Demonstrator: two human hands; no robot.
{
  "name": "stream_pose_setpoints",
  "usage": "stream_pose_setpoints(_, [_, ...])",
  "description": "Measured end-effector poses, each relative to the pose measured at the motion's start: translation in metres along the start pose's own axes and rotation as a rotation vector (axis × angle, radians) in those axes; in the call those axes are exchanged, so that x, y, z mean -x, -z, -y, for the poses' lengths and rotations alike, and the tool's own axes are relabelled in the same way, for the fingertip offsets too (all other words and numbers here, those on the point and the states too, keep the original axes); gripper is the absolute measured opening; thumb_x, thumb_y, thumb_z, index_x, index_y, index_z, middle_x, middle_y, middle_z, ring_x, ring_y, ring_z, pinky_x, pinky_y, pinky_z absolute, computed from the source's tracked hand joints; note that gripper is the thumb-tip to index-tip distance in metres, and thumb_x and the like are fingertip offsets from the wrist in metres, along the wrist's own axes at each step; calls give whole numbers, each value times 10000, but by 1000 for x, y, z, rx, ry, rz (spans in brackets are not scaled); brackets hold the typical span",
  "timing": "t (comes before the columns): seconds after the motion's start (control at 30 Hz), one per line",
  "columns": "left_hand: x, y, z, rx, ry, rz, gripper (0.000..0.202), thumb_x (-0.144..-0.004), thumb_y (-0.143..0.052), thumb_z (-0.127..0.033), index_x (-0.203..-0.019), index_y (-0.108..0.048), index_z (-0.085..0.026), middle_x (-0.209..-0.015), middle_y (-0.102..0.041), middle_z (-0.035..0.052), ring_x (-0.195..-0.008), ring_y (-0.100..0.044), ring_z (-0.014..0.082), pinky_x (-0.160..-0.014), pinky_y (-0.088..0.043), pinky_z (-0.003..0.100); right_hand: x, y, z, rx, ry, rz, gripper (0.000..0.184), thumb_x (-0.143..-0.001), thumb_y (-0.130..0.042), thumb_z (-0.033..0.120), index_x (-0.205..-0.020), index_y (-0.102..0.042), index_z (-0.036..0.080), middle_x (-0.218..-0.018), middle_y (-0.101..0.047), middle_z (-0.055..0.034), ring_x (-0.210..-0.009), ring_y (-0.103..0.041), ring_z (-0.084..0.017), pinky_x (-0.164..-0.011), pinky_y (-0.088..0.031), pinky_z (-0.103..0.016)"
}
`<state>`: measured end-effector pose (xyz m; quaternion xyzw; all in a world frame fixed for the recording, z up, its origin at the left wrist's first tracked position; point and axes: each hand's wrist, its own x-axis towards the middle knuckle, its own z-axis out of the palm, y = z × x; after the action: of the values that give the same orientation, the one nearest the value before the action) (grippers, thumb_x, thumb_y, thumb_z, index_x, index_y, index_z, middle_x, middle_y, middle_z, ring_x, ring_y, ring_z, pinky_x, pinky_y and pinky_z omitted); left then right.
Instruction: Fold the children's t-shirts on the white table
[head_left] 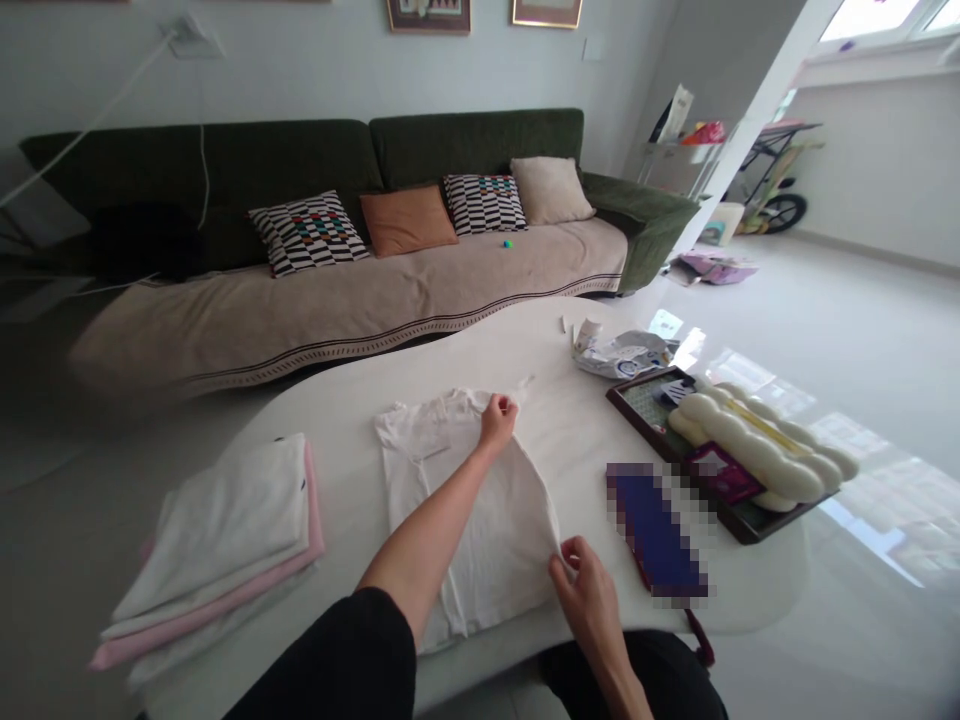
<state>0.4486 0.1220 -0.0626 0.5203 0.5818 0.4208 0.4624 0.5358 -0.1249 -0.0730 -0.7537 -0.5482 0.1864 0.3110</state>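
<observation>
Left hand point(498, 422) and, nearer the body, right hand point(591, 595) each pinch, fingertips closed, one side edge of the white shirt point(499, 525), spread mainly leftward of them on the table point(585, 430). Step, apparently: folding; the next move calls for even tension.

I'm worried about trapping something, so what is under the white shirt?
The pale table shows around the white shirt. The left hand and right hand pinch its edge. Anything between cloth and tabletop is covered, so I cannot tell.
</observation>
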Motion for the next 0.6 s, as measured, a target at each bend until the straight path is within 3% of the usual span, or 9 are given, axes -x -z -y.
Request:
stream_pose_setpoints(0.07, [3,35,6,175,83,-91,79,-743,-474,-208,-789,-516,-159,-778,-586,13,-795,-571,134,-729,-446,248,8,-4,14,-52,115,-18,84,-779,-393,183,-822,-463,199,-753,-568,-40,-686,-559,-172,-638,-443,-287])
stream_pose_setpoints(0.2, [24,109,27,500,233,-200,93,-707,-456,-180,-762,-520,-141,-700,-603,22,-684,-603,140,-646,-490,262,31,-21,34,-59,480,76,399,-771,-340,53,-1141,-424,176,-907,-560,-67,-832,-529,-182,-750,-442,-321])
stream_pose_setpoints(0.27, [32,135,36,601,283,-216,95,-679,-489,-175,-752,-538,-137,-681,-613,31,-662,-613,156,-640,-503,289,40,-32,35,5,574,141,519,-749,-348,20,-1245,-365,174,-923,-554,-70,-838,-516,-191,-772,-442,-348])
stream_pose_setpoints(0.33, [33,148,40,644,310,-208,122,-666,-527,-175,-774,-561,-128,-696,-629,46,-668,-622,174,-645,-510,316,44,-39,34,66,600,172,510,-744,-365,14,-1222,-409,186,-894,-543,-66,-820,-508,-197,-767,-444,-365])
stream_pose_setpoints(0.47, [17,149,36,632,275,-213,312,-607,-606,-97,-916,-585,-136,-818,-655,46,-767,-626,174,-718,-500,303,46,-40,38,125,599,182,372,-777,-380,35,-1080,-524,196,-825,-517,-58,-786,-496,-196,-714,-452,-358])
stream_pose_setpoints(0.6, [4,153,41,400,37,-328,608,-597,-593,-21,-1165,-485,-210,-1049,-614,31,-942,-584,144,-851,-442,246,47,-33,51,148,603,191,361,-793,-401,57,-1115,-511,177,-829,-521,-64,-775,-491,-194,-720,-452,-373])
